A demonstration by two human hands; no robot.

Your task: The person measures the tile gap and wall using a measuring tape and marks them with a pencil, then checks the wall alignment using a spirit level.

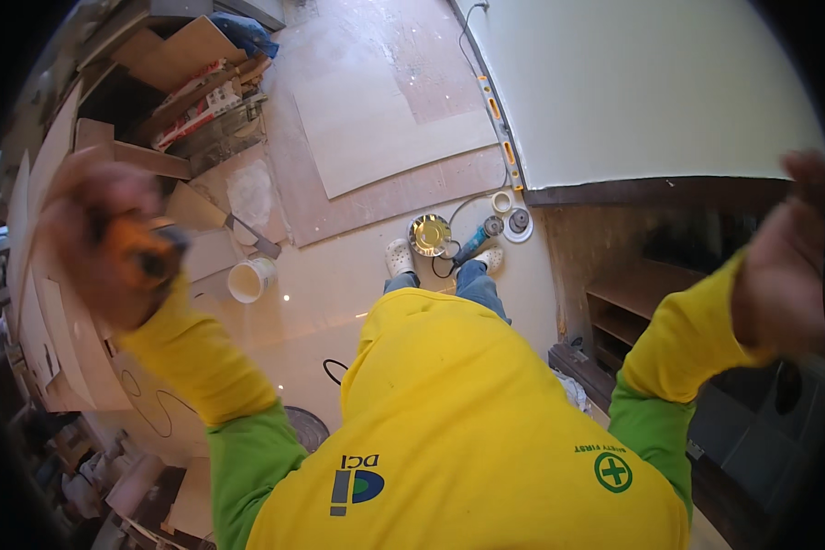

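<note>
Gripping a blurred orange-and-black tool (137, 257) at frame left, the left hand (101, 243) should steady; the right hand (784, 266), fingers loosely curled and holding nothing, braces on the large white panel (651, 82).

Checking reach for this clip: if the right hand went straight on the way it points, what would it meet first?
Probably the large white panel: the right hand points up at its lower right edge. Depth is unclear, so contact cannot be confirmed.

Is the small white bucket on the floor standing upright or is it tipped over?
Tipped. The white bucket lies on its side; its round opening faces the camera.
</note>
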